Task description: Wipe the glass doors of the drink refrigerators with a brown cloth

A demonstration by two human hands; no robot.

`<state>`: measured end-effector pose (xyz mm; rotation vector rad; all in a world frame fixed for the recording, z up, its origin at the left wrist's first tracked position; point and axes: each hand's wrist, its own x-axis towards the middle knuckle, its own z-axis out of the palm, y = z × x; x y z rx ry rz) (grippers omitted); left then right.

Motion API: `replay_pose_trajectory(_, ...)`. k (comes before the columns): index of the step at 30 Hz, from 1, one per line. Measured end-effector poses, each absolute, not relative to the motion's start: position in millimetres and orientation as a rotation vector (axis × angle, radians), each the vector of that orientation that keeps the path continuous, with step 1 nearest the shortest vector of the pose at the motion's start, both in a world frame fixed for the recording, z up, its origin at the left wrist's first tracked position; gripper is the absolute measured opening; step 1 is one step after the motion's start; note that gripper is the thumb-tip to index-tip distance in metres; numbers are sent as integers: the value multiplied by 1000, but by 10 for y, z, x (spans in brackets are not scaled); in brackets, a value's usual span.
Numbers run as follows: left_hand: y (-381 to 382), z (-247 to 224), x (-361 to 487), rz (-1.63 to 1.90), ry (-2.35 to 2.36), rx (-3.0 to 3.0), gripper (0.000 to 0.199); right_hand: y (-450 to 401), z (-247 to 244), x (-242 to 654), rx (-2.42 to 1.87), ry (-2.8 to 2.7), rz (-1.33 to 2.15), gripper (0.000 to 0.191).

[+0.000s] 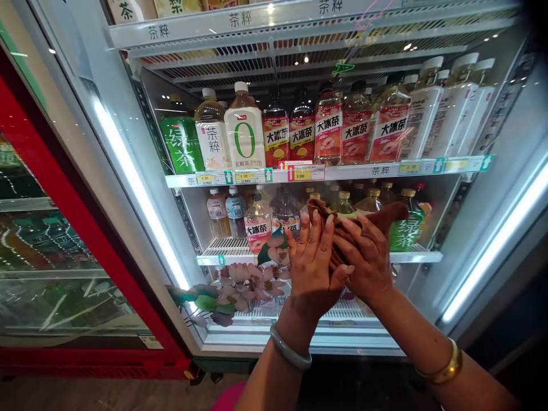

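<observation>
A crumpled brown cloth is bunched between my two hands, in front of the shelves of a lit drinks fridge. My left hand, with a grey-green bangle at the wrist, has its fingers stretched upward along the cloth's left side and its thumb toward the other hand. On the right side, my right hand, its wrist in a gold bangle, curls its fingers over the cloth. Part of the cloth is hidden under the fingers. A pink lotus decoration shows left of my hands, seemingly on the glass.
Tea bottles line the middle shelf, with price tags along its edge. More bottles stand on the lower shelf. To the left is a red-framed fridge. Bright light strips run down both sides.
</observation>
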<state>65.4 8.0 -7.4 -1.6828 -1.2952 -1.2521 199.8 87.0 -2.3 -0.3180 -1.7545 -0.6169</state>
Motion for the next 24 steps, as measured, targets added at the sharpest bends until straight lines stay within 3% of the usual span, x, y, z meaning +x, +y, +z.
replay_pose_trajectory(4, 87, -89, 698, -1228, -1280, -1734, 77, 1060, -180, 2385, -413, -1688, -583, 50)
replay_pose_trajectory(11, 131, -138, 836, -1170, -1298, -1797, 73, 1066, 307, 2383, -564, -1431, -438, 49)
replay_pose_trajectory(19, 194, -158, 1010, -1193, -1246, -1812, 71, 1134, -179, 2623, -421, -1671, -537, 47)
replay_pose_trajectory(24, 219, -175, 1127, -1165, -1260, -1850, 69, 1266, -47, 2859, -629, -1385, -417, 47)
